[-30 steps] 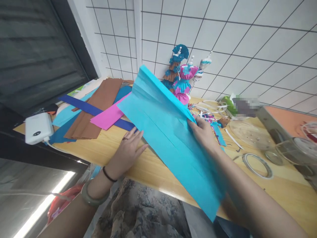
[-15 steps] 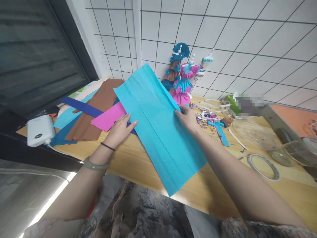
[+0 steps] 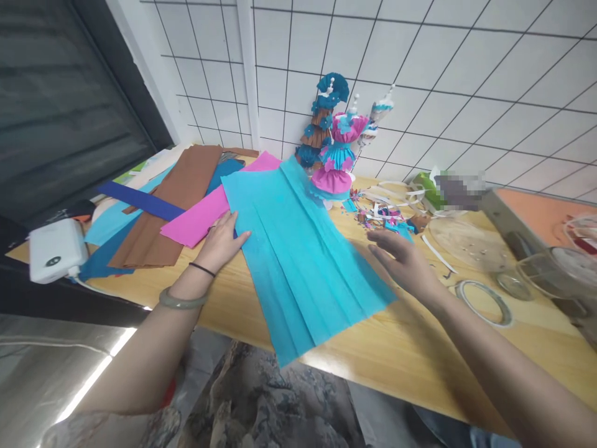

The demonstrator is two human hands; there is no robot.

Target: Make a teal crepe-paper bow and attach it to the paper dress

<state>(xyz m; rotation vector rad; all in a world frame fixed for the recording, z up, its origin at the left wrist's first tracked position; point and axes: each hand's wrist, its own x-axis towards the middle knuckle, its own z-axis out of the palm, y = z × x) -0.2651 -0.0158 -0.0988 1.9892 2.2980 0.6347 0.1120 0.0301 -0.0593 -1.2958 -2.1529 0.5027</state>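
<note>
A wide sheet of turquoise crepe paper (image 3: 303, 255) lies slantwise on the table, with lengthwise creases and its near corner at the front edge. My left hand (image 3: 224, 242) rests flat at its left edge, thumb stretched onto the sheet. Its fingertips touch the pink paper strip (image 3: 198, 218), part of which is under the turquoise sheet. My right hand (image 3: 403, 261) hovers just right of the sheet, fingers apart and holding nothing.
Brown crepe paper (image 3: 172, 211) and a dark blue strip (image 3: 140, 200) lie at the left, near a white power bank (image 3: 56, 250). Ruffled paper figures (image 3: 338, 152) stand at the back. Paper scraps (image 3: 382, 214), a tape roll (image 3: 484, 303) and clear containers (image 3: 550, 274) are to the right.
My right hand has let go of the turquoise sheet's right edge and moved right. The sheet has spread wider and dropped flatter onto the table. My left hand has stayed at its left edge.
</note>
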